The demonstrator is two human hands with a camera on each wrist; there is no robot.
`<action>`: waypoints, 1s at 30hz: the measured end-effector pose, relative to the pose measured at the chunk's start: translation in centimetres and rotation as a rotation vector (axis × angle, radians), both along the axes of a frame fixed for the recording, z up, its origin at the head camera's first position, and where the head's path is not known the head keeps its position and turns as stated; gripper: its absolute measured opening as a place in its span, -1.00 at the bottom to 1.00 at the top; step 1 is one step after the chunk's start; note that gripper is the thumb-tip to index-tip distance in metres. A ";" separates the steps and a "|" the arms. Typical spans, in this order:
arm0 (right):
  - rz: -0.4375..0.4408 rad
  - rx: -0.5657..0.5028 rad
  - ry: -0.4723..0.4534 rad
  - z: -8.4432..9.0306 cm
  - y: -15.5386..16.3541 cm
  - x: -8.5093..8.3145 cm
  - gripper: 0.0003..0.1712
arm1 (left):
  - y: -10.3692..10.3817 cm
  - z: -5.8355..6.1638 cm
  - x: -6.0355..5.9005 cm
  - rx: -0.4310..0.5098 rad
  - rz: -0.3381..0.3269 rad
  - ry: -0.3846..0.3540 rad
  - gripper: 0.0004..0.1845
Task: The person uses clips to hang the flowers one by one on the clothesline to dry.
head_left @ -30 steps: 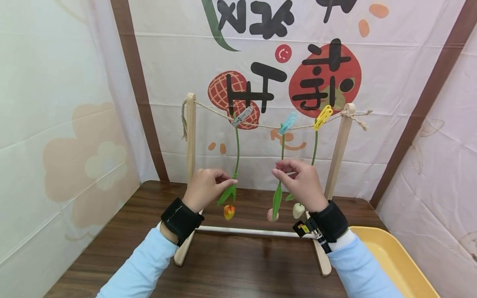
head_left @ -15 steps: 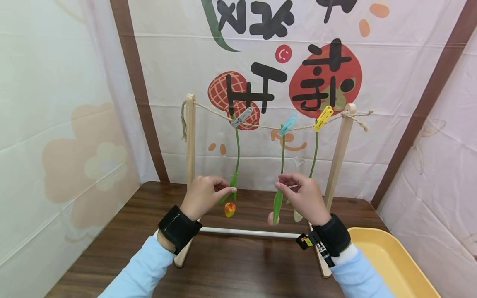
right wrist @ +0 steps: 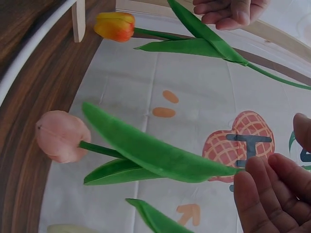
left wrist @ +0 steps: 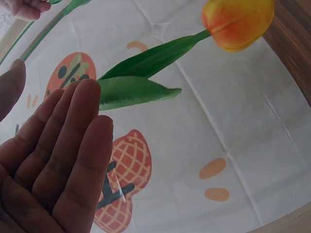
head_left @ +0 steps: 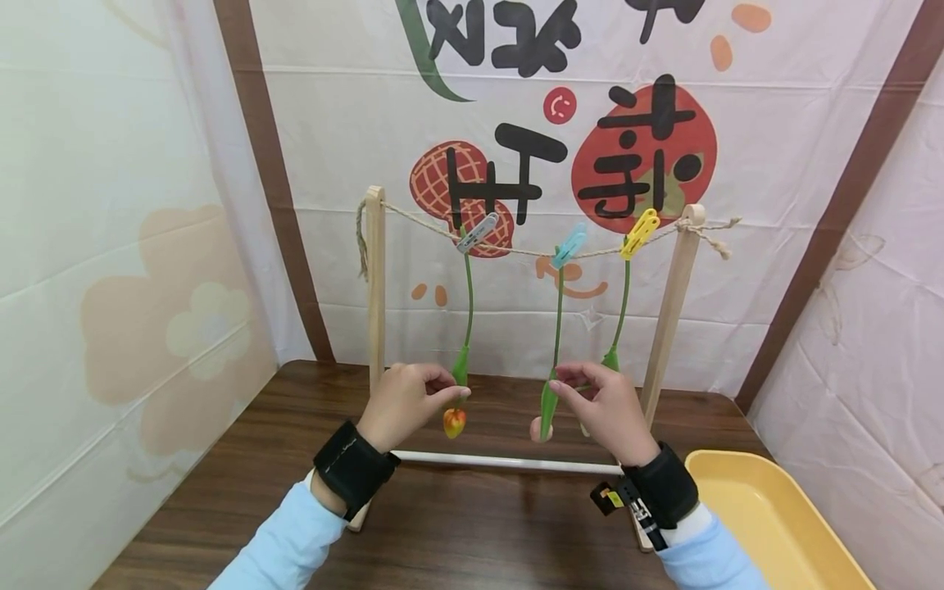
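Note:
Three artificial tulips hang upside down by clothespins. My left hand (head_left: 409, 401) is beside the orange-yellow tulip (head_left: 455, 423), its fingertips right at the green leaves (left wrist: 141, 92). In the left wrist view those fingers are fairly straight, with the thumb apart. My right hand (head_left: 608, 410) is at the pink tulip (right wrist: 62, 137). Its fingertips meet the end of a long leaf (right wrist: 160, 150), thumb apart from the relaxed fingers. Behind this hand hangs the pale tulip (right wrist: 73, 228), mostly hidden in the head view. Grey (head_left: 478, 233), blue (head_left: 569, 245) and yellow (head_left: 640, 233) clothespins grip the stems.
A rope (head_left: 420, 218) runs between two wooden posts (head_left: 376, 287), joined low down by a white rod (head_left: 509, 463). The rack stands on a dark wooden table (head_left: 472, 524). A yellow tray (head_left: 767, 500) lies at the right. Printed cloth (head_left: 332, 123) covers the back.
Both hands have moved down along the hanging tulips, from higher on the stem and leaves to lower on the leaves. The tulips shift slightly; the clothespins stay put.

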State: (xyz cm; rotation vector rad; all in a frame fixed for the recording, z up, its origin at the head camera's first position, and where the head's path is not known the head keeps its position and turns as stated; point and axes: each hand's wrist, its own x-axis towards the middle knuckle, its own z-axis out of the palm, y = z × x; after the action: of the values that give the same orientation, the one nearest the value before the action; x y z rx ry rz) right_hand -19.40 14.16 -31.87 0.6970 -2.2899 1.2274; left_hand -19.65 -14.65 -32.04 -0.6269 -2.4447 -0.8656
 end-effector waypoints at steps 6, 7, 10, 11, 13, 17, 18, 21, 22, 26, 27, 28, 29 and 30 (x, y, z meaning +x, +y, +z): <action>-0.026 0.004 -0.020 -0.9 0.1 0.5 -0.78 | 0.2 -0.6 0.4 -0.004 0.001 -0.021 -0.77; -0.029 0.003 -0.023 -1.0 0.1 0.6 -0.78 | 0.2 -0.7 0.5 -0.004 0.004 -0.031 -0.78; -0.038 0.006 -0.025 -1.5 0.2 0.8 -0.77 | 0.3 -0.8 0.7 0.006 0.009 -0.061 -0.77; -0.038 0.004 -0.024 -1.6 0.2 0.8 -0.77 | 0.3 -0.8 0.8 0.010 0.007 -0.069 -0.78; -0.041 0.001 -0.025 -1.9 0.2 0.9 -0.77 | 0.4 -0.9 0.9 0.013 0.002 -0.081 -0.78; -0.042 -0.014 -0.030 -2.5 0.4 1.0 -0.75 | 0.5 -1.3 1.1 0.008 -0.017 -0.078 -0.79; -0.044 -0.016 -0.034 -2.7 0.5 1.1 -0.74 | 0.6 -1.4 1.2 0.005 -0.021 -0.077 -0.79; -0.053 -0.020 -0.050 -3.3 0.6 1.2 -0.74 | 0.7 -2.0 1.2 -0.004 -0.038 -0.081 -0.80; -0.057 -0.020 -0.057 -3.5 0.7 1.2 -0.74 | 0.8 -2.3 1.3 -0.010 -0.043 -0.087 -0.81; -0.063 -0.022 -0.090 -4.4 0.8 1.5 -0.73 | 0.9 -3.2 1.5 -0.056 -0.036 -0.092 -0.82; -0.064 -0.021 -0.093 -4.6 0.8 1.6 -0.74 | 0.9 -3.4 1.6 -0.063 -0.040 -0.091 -0.82; -0.066 -0.019 -0.098 -4.7 0.8 1.6 -0.75 | 1.0 -3.6 1.7 -0.062 -0.050 -0.095 -0.83; -0.069 -0.020 -0.100 -4.9 0.8 1.7 -0.75 | 1.0 -3.8 1.7 -0.064 -0.061 -0.095 -0.83; -0.072 -0.019 -0.103 -5.0 0.8 1.8 -0.76 | 1.0 -3.9 1.8 -0.065 -0.073 -0.094 -0.83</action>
State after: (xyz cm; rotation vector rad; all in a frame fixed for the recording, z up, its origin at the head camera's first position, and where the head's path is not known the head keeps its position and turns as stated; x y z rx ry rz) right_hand -17.59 14.93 -36.92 0.5519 -2.3616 1.2770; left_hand -17.89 -13.69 -35.97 -0.7187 -2.5567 -0.8650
